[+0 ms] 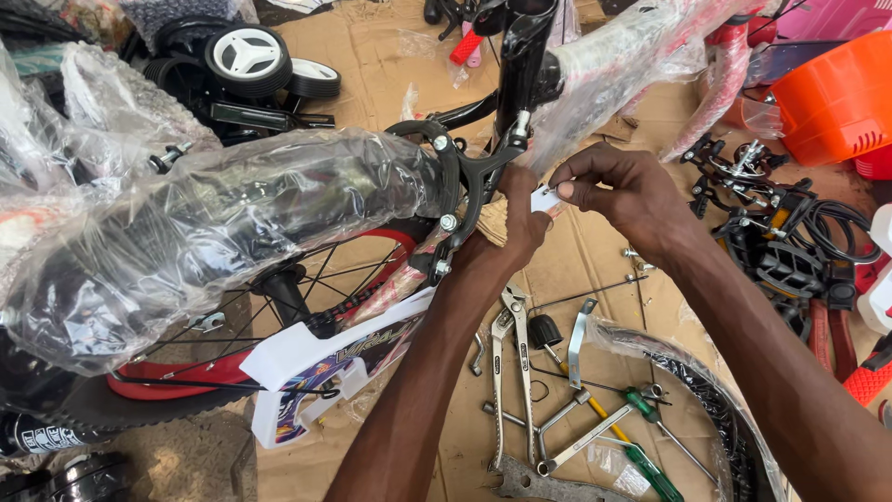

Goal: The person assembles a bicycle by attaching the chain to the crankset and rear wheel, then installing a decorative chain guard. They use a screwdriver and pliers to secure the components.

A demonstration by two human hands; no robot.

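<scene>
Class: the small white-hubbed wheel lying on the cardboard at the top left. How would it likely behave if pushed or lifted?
The small white-hubbed wheel looks like plastic, so probably light and stiff. Lying flat, it would likely slide on the cardboard; stood on edge, being round, it could roll away.

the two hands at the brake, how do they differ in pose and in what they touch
The left hand is closed into a fist against the black brake caliper; the right hand is held clear of it, pinching a small white piece between its fingertips. The left forearm rises from the bottom edge, the right one from the lower right corner. Both are bare and meet beside the bicycle frame.
</scene>
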